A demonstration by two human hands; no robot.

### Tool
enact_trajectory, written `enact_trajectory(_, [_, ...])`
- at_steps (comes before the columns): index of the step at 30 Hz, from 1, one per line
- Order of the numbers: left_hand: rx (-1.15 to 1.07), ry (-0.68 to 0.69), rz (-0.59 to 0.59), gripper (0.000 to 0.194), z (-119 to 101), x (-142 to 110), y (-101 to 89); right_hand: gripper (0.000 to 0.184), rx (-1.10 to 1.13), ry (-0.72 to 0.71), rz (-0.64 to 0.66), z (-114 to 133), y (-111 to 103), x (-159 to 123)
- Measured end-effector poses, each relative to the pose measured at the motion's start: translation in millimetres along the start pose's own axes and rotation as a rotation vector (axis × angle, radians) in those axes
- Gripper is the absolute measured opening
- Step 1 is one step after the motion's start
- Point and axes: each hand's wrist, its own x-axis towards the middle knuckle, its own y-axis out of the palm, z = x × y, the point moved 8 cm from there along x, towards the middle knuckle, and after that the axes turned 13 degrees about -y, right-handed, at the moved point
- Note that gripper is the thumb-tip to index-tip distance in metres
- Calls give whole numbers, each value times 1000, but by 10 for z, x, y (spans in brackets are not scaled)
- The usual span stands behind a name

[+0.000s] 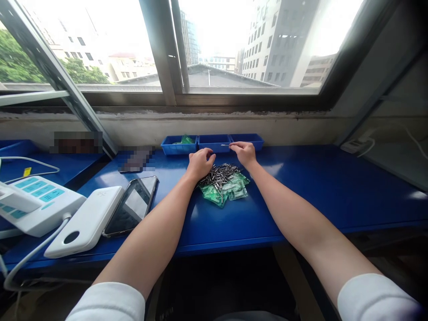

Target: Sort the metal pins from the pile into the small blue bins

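Right hand (246,154) pinches slim metal piece (224,145), long axis toward 9 o'clock; metal pile (220,176) nearer left hand (199,162), at its 4 o'clock, left grip indeterminable.

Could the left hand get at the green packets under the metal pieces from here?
Probably yes: the left hand is close by, and though the pile of metal pieces covers part of the green packets, their near edges lie exposed.
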Motion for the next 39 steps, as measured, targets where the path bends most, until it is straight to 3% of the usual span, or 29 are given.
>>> enact_trajectory(6, [36,12,42,25,5,-11,65,52,-564,-15,25,-55,-161,2])
enact_trajectory(13, [49,39,65,25,20,-7,104,64,-696,62,192,-206,-54,-45])
enact_trajectory(18, [83,23,101,24,39,-4,144,66,-681,33,181,-158,-17,-39])
enact_trajectory(21, [76,28,96,24,42,-8,149,53,-606,-72,190,-25,60,-39])
enact_trajectory(25, [71,52,67,24,38,-6,143,41,-457,-252,454,147,367,-147])
enact_trajectory(29, [99,37,56,24,55,8,147,36,-392,-305,667,198,575,-276])
enact_trajectory(39, [116,56,107,24,53,4,218,17,-241,-320,685,303,618,-282])
